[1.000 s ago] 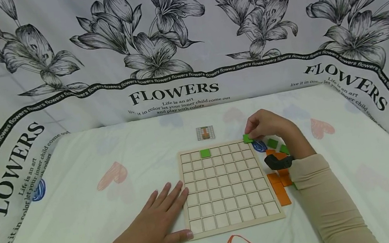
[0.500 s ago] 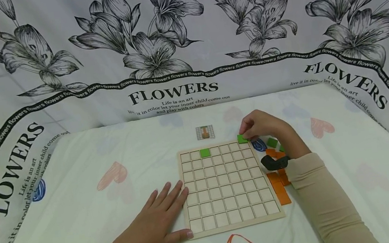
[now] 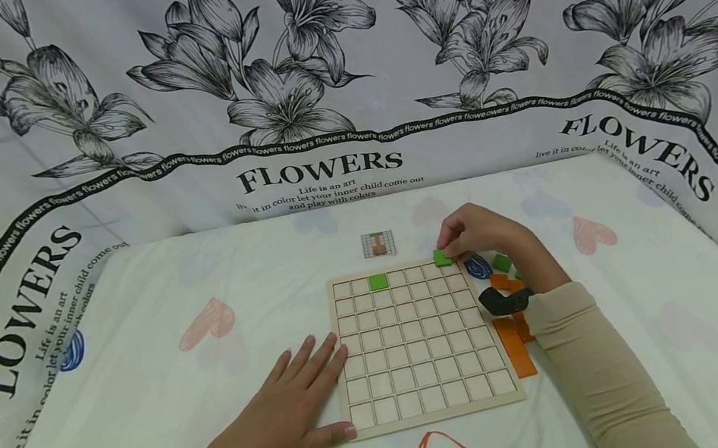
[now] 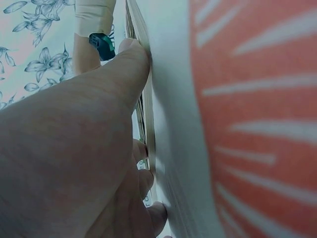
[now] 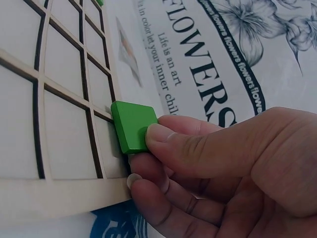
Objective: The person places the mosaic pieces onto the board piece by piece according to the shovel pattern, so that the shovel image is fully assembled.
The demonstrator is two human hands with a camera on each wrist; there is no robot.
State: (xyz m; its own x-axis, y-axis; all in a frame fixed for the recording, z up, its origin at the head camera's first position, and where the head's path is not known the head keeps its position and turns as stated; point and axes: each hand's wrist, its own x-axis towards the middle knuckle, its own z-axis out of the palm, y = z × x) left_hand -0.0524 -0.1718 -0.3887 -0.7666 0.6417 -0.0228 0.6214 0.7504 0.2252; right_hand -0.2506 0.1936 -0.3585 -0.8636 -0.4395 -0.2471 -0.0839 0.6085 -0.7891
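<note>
nearest in, the left hand (image 3: 294,411) lies flat with fingers straight and spread, gripping nothing, fingertips touching the left edge of the board (image 3: 442,415) — one board, seven cells by seven. along its right side, partly under the right wrist, at least four orange tiles (image 3: 521,360) lie on the cloth (image 3: 269,267); the arm hides the full count. just beyond them sits one loose green tile (image 3: 501,262), with a sliver of a second showing by the wrist.

up at the far edge, here's the action: the right hand (image 3: 478,230) has slid a little left, off the corner, carrying a held tile (image 3: 442,257), one green square pinched between thumb and curled fingers — that puts it, i'd judge, roughly over the end of the far row. it's tilted, and whether it touches the rim i can't tell. one placed tile (image 3: 378,282), also green, fills the third cell from the left in that row, unmoved. beyond the board, one small card (image 3: 379,244).
</note>
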